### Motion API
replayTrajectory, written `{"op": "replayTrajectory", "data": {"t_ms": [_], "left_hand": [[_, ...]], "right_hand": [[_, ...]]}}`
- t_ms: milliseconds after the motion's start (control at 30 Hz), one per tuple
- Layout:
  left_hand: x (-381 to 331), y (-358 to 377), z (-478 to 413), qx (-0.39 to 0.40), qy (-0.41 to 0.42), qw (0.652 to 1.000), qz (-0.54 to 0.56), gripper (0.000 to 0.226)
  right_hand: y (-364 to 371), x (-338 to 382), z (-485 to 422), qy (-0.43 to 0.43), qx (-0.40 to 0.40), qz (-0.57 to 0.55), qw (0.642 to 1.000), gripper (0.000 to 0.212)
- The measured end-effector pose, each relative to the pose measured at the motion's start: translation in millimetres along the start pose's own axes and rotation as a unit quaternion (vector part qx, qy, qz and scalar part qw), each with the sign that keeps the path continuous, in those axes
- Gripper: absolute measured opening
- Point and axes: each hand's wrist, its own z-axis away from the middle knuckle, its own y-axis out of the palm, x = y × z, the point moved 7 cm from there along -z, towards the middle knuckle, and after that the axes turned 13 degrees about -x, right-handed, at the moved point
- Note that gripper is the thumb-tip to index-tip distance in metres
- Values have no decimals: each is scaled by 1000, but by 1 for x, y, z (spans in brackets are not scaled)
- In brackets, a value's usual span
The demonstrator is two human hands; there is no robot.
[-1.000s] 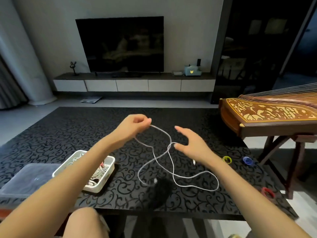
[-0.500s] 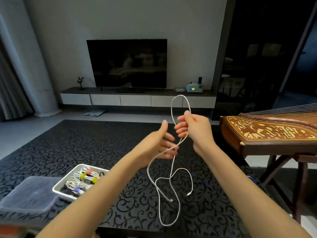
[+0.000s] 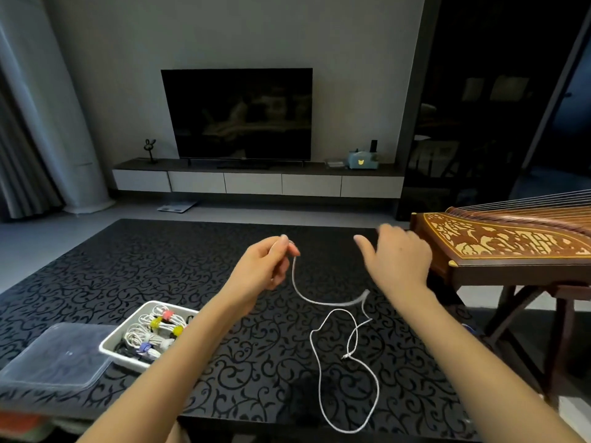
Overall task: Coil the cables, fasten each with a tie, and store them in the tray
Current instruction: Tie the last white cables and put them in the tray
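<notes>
A thin white cable (image 3: 332, 304) hangs from my left hand (image 3: 260, 270), which pinches one part of it between thumb and fingertips above the black patterned table (image 3: 96, 266). The rest of the cable sags to the right, blurred, then lies in loose loops on the table in front of me. My right hand (image 3: 398, 259) is raised to the right of the cable with its thumb out, and I see nothing held in it. At the left, a white tray (image 3: 112, 338) holds several coiled cables bound with coloured ties.
A clear plastic lid (image 3: 54, 356) lies left of the tray at the table's near edge. A wooden stringed instrument (image 3: 499, 247) on a stand sits close to my right hand. A blue tie (image 3: 470, 327) peeks out beside my right forearm.
My hands were together and raised, the right one holding up a loop. They have moved apart and lower; the right hand has let go and the cable swings from the left.
</notes>
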Motion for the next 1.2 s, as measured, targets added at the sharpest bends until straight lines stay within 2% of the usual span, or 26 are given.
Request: {"op": "replayTrajectory", "data": {"t_ms": [33, 67, 100, 167, 200, 233, 267, 367, 467, 533, 600, 667, 700, 767, 833, 900, 933, 1000, 1100, 1133, 1200], "left_hand": [[-6, 5, 1, 29, 12, 999, -12, 36], [-11, 11, 3, 66, 20, 997, -20, 36], [-16, 18, 5, 106, 27, 994, -22, 37], [-27, 27, 8, 154, 42, 987, -4, 38], [-32, 27, 7, 151, 42, 988, 19, 37], [-35, 25, 4, 135, 30, 989, 53, 35], [-37, 21, 0, 115, 9, 989, 95, 34], [-34, 14, -7, 81, -62, 971, 217, 29], [-18, 23, 2, 92, -95, 968, 213, 38], [-8, 35, 9, 108, -79, 980, 148, 51], [-4, 44, 13, 109, -72, 984, 118, 50], [-9, 47, 11, 92, -55, 988, 111, 47], [-11, 45, 8, 75, -35, 992, 96, 53], [-20, 33, -4, 33, -11, 989, 145, 62], [-21, 6, -20, -50, -73, 948, 306, 58], [-14, -24, -36, -133, -130, 891, 413, 52], [-11, -35, -41, -165, -141, 882, 418, 49], [-8, -58, -45, -227, -120, 903, 345, 46], [-14, -80, -45, -276, -28, 954, 117, 45], [-16, -80, -45, -262, -4, 964, 35, 45], [-12, -64, -44, -164, -6, 981, -99, 42]], "right_hand": [[-10, 14, 6, -53, -43, -82, 994, 40], [-13, 28, 13, -91, -26, -192, 977, 37], [-9, 40, 21, -102, 47, -299, 948, 35], [3, 63, 45, -49, 237, -461, 854, 34], [7, 69, 56, 7, 290, -528, 798, 35], [10, 71, 64, 58, 308, -578, 754, 34], [12, 70, 71, 90, 301, -605, 731, 34], [13, 57, 76, 137, 228, -632, 728, 33], [7, 55, 67, 177, 204, -663, 698, 38], [4, 62, 64, 163, 229, -657, 699, 40], [3, 73, 68, 127, 270, -629, 718, 43], [5, 77, 72, 86, 285, -585, 754, 44], [7, 75, 73, 64, 279, -559, 778, 43], [13, 62, 75, 30, 258, -498, 827, 37], [22, 45, 79, 24, 262, -467, 844, 30], [35, 27, 87, 30, 299, -473, 828, 26], [40, 18, 91, 40, 319, -486, 813, 24], [49, 2, 95, 62, 350, -499, 791, 21], [57, -21, 88, 83, 327, -453, 825, 22], [56, -24, 82, 83, 306, -440, 841, 23], [43, -15, 66, 55, 254, -424, 868, 22]]}}
